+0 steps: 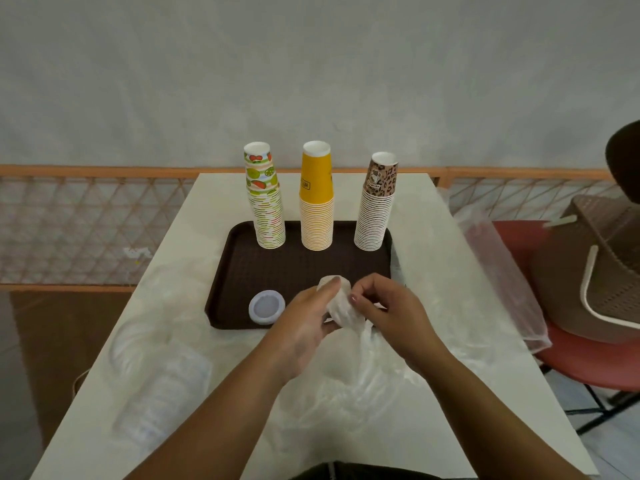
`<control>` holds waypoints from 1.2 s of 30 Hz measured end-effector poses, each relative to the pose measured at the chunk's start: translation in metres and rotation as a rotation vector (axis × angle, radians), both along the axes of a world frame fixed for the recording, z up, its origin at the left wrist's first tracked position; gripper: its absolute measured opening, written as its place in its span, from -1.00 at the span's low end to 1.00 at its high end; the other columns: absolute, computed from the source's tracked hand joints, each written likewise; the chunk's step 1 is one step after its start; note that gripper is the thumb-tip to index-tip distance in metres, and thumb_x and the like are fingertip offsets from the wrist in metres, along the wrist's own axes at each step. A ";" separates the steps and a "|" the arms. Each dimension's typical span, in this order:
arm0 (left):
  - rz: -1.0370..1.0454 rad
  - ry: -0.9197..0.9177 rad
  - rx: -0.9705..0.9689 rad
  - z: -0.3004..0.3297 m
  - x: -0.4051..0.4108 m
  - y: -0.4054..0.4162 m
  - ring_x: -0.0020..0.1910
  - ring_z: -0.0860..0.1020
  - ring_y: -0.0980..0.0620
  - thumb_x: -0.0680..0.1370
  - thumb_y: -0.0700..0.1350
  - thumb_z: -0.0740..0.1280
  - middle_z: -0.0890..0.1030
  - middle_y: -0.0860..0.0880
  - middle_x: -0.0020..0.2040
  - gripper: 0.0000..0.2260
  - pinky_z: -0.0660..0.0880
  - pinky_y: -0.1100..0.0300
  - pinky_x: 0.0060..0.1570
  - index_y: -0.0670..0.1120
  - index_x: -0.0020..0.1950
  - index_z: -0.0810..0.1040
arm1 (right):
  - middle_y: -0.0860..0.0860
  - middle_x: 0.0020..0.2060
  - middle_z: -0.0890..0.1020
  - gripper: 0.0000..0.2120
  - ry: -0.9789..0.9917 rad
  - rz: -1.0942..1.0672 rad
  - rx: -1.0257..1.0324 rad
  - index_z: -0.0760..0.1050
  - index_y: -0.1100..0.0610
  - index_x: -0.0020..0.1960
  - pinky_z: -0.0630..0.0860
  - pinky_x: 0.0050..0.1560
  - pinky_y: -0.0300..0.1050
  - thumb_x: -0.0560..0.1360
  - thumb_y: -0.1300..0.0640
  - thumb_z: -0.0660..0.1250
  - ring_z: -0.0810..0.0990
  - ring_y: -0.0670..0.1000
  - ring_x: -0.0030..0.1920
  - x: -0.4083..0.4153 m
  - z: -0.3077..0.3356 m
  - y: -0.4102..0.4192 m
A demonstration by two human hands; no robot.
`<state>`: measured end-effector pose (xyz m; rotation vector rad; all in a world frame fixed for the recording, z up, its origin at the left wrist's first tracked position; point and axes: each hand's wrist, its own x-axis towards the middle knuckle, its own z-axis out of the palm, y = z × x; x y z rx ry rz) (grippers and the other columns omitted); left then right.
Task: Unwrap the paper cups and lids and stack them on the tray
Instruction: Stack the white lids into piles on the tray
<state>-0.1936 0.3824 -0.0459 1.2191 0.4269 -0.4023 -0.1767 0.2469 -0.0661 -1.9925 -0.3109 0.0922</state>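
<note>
Three upside-down cup stacks stand at the back of a dark brown tray (242,299): a fruit-print stack (266,199), a yellow stack (316,199) and a leopard-print stack (376,206). One white lid (266,306) lies at the tray's front left. Over the tray's front edge my left hand (304,320) grips a wrapped sleeve of lids (341,306). My right hand (384,306) pinches the plastic wrap on that sleeve. The loose wrap trails down toward me across the table.
Clear plastic wrappers (159,386) lie on the white table (450,265) at front left and centre. Another plastic bag (498,271) hangs off the right edge. A red chair (571,362) with a brown woven basket (595,271) stands to the right. A lattice railing (86,220) runs behind.
</note>
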 end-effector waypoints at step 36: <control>0.085 -0.197 0.169 -0.026 -0.011 0.004 0.06 0.62 0.00 0.53 -0.06 0.34 0.65 -0.08 0.06 -0.76 0.57 0.08 0.07 -0.13 0.15 0.55 | 0.15 0.01 0.65 -0.83 0.598 0.154 0.582 0.56 0.21 0.07 0.57 0.12 -0.01 0.55 0.21 0.23 0.63 0.12 0.07 0.010 -0.006 -0.006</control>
